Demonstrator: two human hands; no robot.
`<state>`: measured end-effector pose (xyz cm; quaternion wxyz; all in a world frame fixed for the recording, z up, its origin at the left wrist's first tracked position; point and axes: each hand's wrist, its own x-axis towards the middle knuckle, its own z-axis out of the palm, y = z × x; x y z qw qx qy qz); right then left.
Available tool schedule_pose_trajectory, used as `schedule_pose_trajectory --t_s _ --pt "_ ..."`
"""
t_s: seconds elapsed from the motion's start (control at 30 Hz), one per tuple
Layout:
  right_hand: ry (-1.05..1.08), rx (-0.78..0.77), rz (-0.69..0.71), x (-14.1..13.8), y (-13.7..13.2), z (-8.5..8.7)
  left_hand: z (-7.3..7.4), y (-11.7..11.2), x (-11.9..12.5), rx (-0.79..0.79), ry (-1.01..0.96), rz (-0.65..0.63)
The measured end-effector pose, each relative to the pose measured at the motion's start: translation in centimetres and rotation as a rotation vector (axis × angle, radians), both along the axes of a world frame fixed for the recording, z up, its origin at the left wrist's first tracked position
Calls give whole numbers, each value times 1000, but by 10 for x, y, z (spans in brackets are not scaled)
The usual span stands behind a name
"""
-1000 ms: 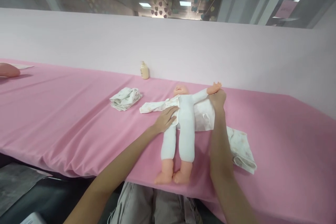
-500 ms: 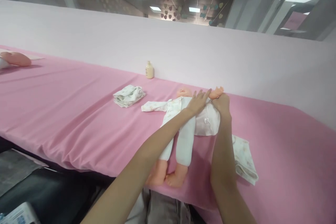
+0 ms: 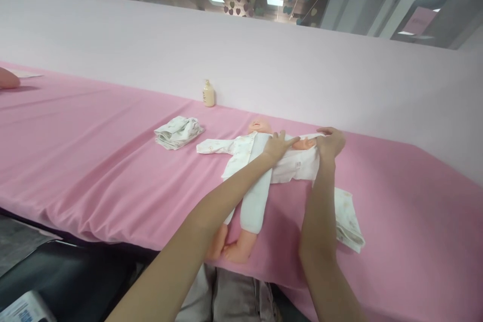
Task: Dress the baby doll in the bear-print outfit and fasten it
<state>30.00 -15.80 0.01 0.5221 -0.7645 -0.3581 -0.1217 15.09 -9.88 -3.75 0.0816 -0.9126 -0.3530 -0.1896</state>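
Closest to me on the feed: grey trousers (image 3: 236, 298) at the bottom edge, with a black seat (image 3: 71, 276) beside them and a white pack (image 3: 28, 308) in the corner. Next up, the pink sheet (image 3: 113, 171), and the doll (image 3: 258, 147) lying on it on its back, bare feet toward me at the near edge, head toward the wall.

To the right of the doll I've got a folded printed cloth (image 3: 347, 219), partly tucked from view by the forearm. Further in, here are the hands. The left hand (image 3: 276, 148) lies over the doll's arm near the shoulder, thumb stretched well away from the fingers; whether those fingers curl round the arm, I can't tell from here. The right hand (image 3: 331, 142) has its fingers pinched on the upper edge of the white jacket (image 3: 296, 167), and the doll's own hand (image 3: 303, 144) shows between the two. One side of the jacket covers the doll's chest and its sleeved arm on my left; the other side lies spread out flat to the right.

Beyond that, a folded cloth pile (image 3: 178, 132) sits left of the doll, then a cream pump bottle (image 3: 208, 94) upright by the pale wall (image 3: 151, 50). Farthest off, heart shapes (image 3: 237, 5) show in the window above it.
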Motion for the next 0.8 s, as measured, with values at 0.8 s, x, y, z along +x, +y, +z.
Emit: schedule_pose_trajectory --t_s 0.8 --pt "-176 -430 240 -48 27 -1 -4 32 12 -400 -163 24"
